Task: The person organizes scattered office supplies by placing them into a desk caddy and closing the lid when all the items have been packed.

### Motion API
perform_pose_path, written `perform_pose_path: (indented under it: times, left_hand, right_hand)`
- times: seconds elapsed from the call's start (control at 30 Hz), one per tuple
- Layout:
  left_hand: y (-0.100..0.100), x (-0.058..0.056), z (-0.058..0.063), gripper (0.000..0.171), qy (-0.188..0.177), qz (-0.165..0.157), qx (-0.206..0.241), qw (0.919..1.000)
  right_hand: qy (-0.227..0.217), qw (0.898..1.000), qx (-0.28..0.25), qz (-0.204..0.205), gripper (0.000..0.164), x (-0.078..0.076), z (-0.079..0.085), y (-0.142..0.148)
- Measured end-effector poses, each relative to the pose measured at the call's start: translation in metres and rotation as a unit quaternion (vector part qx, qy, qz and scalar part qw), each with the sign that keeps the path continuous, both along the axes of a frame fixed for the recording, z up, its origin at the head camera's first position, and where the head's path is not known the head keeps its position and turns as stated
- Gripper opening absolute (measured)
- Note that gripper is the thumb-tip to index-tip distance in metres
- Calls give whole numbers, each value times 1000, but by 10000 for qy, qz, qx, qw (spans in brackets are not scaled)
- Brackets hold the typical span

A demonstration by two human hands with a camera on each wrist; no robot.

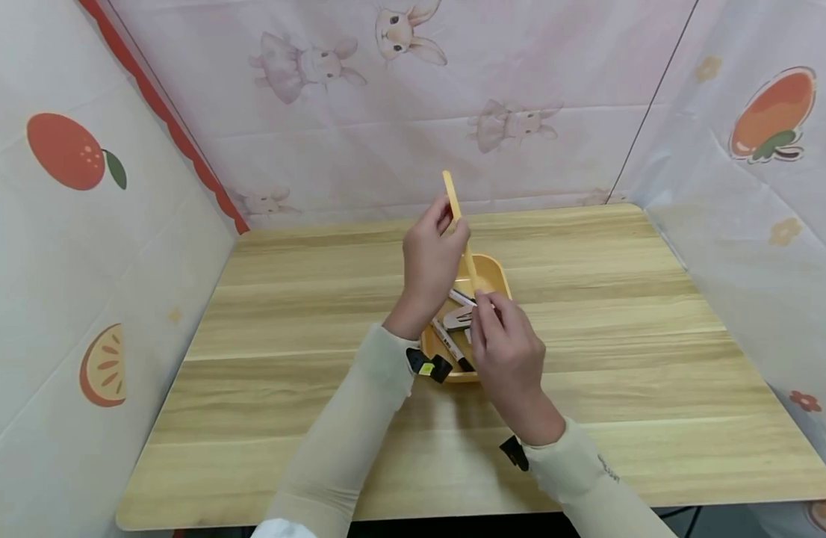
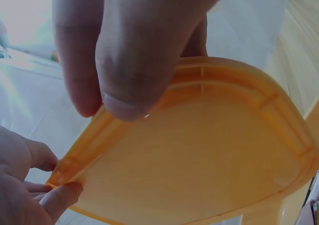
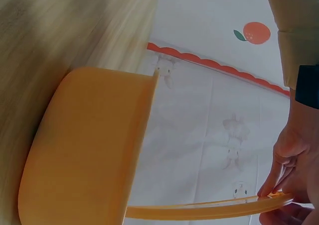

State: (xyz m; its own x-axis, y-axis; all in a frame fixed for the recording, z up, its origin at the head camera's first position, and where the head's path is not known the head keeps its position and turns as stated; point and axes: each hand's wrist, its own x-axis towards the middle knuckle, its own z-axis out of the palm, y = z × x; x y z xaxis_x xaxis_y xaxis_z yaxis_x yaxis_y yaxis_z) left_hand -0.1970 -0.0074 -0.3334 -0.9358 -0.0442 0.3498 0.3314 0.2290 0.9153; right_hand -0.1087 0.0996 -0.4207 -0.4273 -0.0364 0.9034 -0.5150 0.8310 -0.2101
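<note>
A yellow plastic lid [image 1: 451, 196] is held up on edge above the box, its rimmed face showing in the left wrist view. My left hand [image 1: 432, 261] pinches its upper edge between thumb and fingers. Lower down, my right hand [image 1: 510, 347] pinches the near end of the same lid. Under the hands stands an uncovered yellow box [image 1: 497, 275], partly hidden by them; its side wall [image 3: 84, 145] fills the left of the right wrist view. Inside lie a white marker [image 1: 448, 344] with a black cap, another pen-like thing [image 1: 461, 297] and a pale, small stapler-like object [image 1: 457, 318].
The box stands on a wood-grain table [image 1: 285, 299]. Printed cloth walls enclose it at the back [image 1: 386, 149], left [image 1: 43, 261] and right [image 1: 742, 246]. A black band [image 1: 429, 365] sits at the left wrist, and another black piece [image 1: 514, 453] at the right.
</note>
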Motion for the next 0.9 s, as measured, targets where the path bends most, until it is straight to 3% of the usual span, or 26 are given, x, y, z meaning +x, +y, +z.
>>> perform_pose_path:
  times: [0.3,0.57,0.8,0.9]
  left_hand:
    - [-12,3,-5,34,-146,144,728,9971]
    - [-22,1,-11,36,-615,319,1582,9850]
    - [-37,-2,-18,34,-802,194,2309,9695]
    - [-43,-4,-22,34,-877,67,2652,9602]
  right_hand:
    - [125,9993,335,-100,12,2,-3,-7]
    - [200,9987,425,-204,15,0,-9,-10]
    - [-274,9986,427,119,34,1,-8,-1]
    - [-950,9950,112,299,44,-2,-6,14]
